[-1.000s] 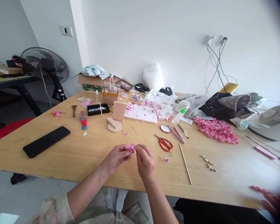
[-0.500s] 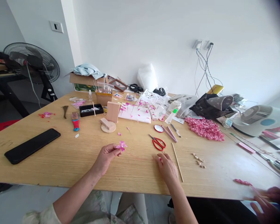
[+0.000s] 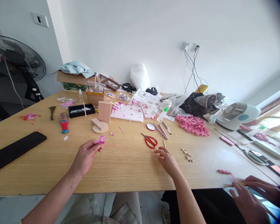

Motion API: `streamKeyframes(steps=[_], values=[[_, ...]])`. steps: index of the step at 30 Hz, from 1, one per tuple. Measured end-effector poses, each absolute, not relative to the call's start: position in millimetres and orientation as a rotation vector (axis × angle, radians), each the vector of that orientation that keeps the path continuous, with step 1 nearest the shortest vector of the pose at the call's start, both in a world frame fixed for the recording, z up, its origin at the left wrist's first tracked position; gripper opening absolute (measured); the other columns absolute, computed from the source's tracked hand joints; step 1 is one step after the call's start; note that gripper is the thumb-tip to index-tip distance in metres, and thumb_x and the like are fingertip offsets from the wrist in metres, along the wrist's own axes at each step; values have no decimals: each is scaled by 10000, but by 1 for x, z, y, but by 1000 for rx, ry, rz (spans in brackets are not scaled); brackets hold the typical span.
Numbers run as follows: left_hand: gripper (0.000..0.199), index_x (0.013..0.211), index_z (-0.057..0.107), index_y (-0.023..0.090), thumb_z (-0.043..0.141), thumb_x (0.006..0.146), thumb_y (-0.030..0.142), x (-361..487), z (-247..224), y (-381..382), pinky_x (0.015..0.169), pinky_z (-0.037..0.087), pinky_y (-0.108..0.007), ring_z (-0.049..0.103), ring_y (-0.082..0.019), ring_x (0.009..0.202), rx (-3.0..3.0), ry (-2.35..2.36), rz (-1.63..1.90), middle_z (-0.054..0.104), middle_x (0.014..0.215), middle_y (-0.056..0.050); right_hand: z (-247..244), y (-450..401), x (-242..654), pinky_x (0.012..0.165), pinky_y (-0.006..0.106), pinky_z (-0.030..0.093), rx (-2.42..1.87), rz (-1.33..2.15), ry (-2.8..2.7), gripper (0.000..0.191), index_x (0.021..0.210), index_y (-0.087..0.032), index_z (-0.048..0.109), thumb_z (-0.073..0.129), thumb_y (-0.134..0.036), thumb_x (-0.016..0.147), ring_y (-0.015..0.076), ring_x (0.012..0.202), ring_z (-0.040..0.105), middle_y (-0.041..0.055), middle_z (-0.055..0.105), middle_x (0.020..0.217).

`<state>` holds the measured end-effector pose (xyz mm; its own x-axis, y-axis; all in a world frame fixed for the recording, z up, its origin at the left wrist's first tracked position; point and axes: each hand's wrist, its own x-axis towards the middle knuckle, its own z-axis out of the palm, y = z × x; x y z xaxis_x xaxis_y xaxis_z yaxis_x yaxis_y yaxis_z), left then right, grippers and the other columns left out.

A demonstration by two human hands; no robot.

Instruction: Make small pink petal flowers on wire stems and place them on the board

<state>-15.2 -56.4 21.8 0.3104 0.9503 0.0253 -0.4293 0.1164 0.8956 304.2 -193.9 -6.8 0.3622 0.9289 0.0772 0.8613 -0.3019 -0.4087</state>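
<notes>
Between the thumb and fingertips of my left hand point(image 3: 85, 155) is a small pink flower point(image 3: 101, 140), held just above the wooden table. My right hand point(image 3: 166, 160) hovers low over the table, fingers slightly bent and apart, with nothing visible in it. Red-handled scissors point(image 3: 150, 141) lie just beyond its fingertips. A thin wooden stick point(image 3: 164, 143) is partly hidden behind that hand. One loose pink petal point(image 3: 111, 134) rests to the right of the flower. Farther back, several pink flowers stand on a white block point(image 3: 127, 116).
Wooden blocks point(image 3: 104, 112), a black tray point(image 3: 81, 111) and a brush point(image 3: 64, 123) stand at the back left. A black case point(image 3: 16, 151) lies left. Pink beads point(image 3: 192, 125) are back right. Another person's hands point(image 3: 249, 199) work at the lower right.
The view has turned right. My right hand has lifted and its fingers have spread; the red bit seen at its fingers is no longer visible. My left hand still holds the flower.
</notes>
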Motion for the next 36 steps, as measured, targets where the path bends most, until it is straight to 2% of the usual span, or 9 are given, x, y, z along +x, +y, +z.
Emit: streamKeyframes(steps=[6, 11, 14, 17, 22, 24, 28, 33, 36], values=[[122, 646, 649, 155, 704, 548, 201, -17, 23, -56, 564, 405, -219, 519, -98, 567, 986, 691, 1133, 619, 612, 3, 5, -179, 296, 567, 261, 367, -2579, 91, -1309, 291, 940, -189, 567, 383, -369, 805, 179, 735, 567, 84, 590, 904], [117, 647, 650, 171, 709, 548, 191, -25, 23, -54, 573, 405, -201, 520, -87, 579, 954, 684, 1137, 631, 632, 15, 7, -170, 297, 539, 232, 320, -2634, 141, -1432, 214, 800, -206, 612, 411, -279, 806, 160, 720, 564, 60, 597, 856], [127, 660, 652, 174, 710, 549, 190, -27, 21, -51, 577, 403, -195, 522, -87, 591, 936, 686, 1143, 625, 616, 20, 7, -174, 306, 563, 223, 325, -2599, 172, -1500, 185, 831, -230, 621, 460, -169, 763, 149, 747, 565, 37, 600, 870], [123, 660, 651, 172, 708, 553, 192, -26, 19, -50, 578, 398, -192, 514, -83, 587, 934, 680, 1155, 625, 624, 19, 14, -178, 308, 588, 223, 343, -2532, 130, -1538, 271, 906, -226, 614, 473, -90, 719, 146, 768, 568, 44, 595, 944], [101, 652, 650, 159, 698, 568, 191, -15, 22, -58, 554, 378, -184, 496, -76, 567, 914, 667, 1149, 602, 602, 19, 50, -178, 253, 599, 245, 380, -2150, -79, -1435, 165, 796, -207, 612, 451, -238, 771, 155, 712, 564, 38, 615, 869], [86, 639, 646, 157, 694, 577, 193, -7, 24, -62, 566, 379, -186, 491, -71, 566, 880, 651, 1138, 598, 610, 19, 61, -178, 209, 559, 235, 386, -1916, 49, -1414, 166, 741, -204, 600, 466, -295, 772, 139, 622, 554, 23, 621, 751], [105, 669, 641, 160, 690, 594, 214, 10, 27, -69, 607, 391, -197, 502, -69, 579, 725, 628, 1167, 591, 629, 20, 56, -167, 129, 492, 219, 393, -1557, 683, -1347, 205, 682, -178, 614, 478, -309, 763, 124, 508, 536, 5, 577, 531], [92, 710, 637, 152, 659, 641, 209, 20, 24, -76, 670, 402, -218, 540, -95, 668, 666, 581, 1103, 610, 682, -4, 33, -138, 98, 405, 191, 323, -1393, 1002, -943, 282, 896, -161, 597, 535, -369, 716, 92, 460, 502, -4, 585, 592], [75, 694, 633, 149, 657, 644, 200, 23, 21, -78, 637, 398, -204, 533, -90, 662, 653, 583, 1095, 611, 703, -3, 31, -127, 98, 349, 162, 211, -1238, 1148, -764, 295, 894, -171, 581, 557, -393, 701, 47, 427, 455, -7, 573, 685]])
